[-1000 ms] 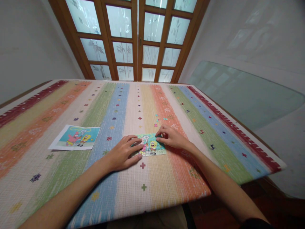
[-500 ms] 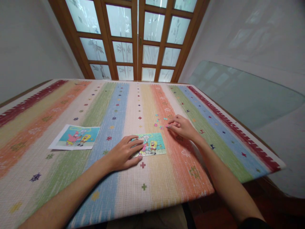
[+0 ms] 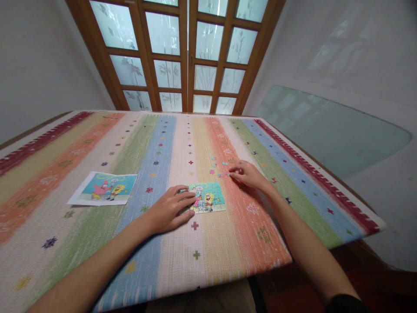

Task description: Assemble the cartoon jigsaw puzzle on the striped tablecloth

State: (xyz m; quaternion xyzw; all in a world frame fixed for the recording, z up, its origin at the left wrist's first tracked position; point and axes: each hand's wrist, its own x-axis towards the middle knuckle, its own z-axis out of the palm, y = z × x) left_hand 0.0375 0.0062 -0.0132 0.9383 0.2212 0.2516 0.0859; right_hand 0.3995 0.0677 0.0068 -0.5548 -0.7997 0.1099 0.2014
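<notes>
My left hand (image 3: 172,208) lies with fingers stretched out over the left side of a partly assembled jigsaw puzzle (image 3: 213,200), covering that part of it. Cartoon figures on a teal ground show on the uncovered part. Just beyond the puzzle, my right hand (image 3: 244,174) has its thumb and fingers pinched at a small puzzle piece (image 3: 227,173), mostly hidden at the fingertips. Several loose puzzle pieces (image 3: 212,172), pink and teal, are scattered to the left of those fingertips.
A printed picture sheet (image 3: 107,189) with the same cartoon figures lies to the left, slightly creased. The striped tablecloth (image 3: 97,243) covers the table, whose front edge is close to me. Wooden glass-paned doors (image 3: 187,65) stand beyond the table.
My right fingertips have shifted very slightly among the loose pieces, still pinched. My left hand stays on the puzzle. The camera view has tilted a little.
</notes>
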